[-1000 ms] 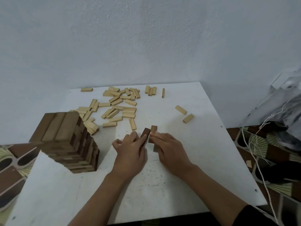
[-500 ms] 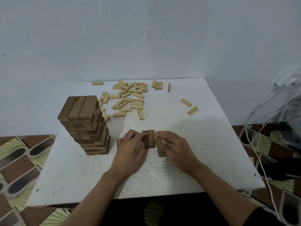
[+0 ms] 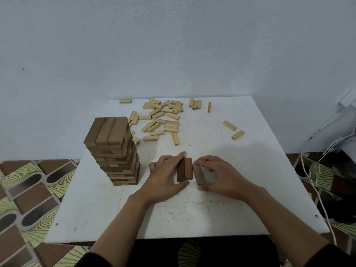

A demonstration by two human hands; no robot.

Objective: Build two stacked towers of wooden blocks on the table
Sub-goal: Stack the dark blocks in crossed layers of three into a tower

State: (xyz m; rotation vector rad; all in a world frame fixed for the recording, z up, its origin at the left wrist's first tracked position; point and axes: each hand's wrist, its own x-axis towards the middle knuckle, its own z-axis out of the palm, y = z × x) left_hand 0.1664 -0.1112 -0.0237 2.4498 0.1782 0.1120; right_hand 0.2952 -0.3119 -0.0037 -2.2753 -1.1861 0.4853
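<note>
The left hand (image 3: 165, 178) covers the 9 o'clock side of the two dark blocks (image 3: 185, 169); the right hand (image 3: 221, 176) hides the 3 o'clock face of the paler block (image 3: 198, 174). The tower (image 3: 113, 149) screens some loose pale blocks (image 3: 161, 118) at its 1 o'clock corner. Marks on their ends are too small to read. The frame edge cuts off a grey bundle (image 3: 344, 120) at 3 o'clock and both black sleeves (image 3: 331, 256) at 6 o'clock.
</note>
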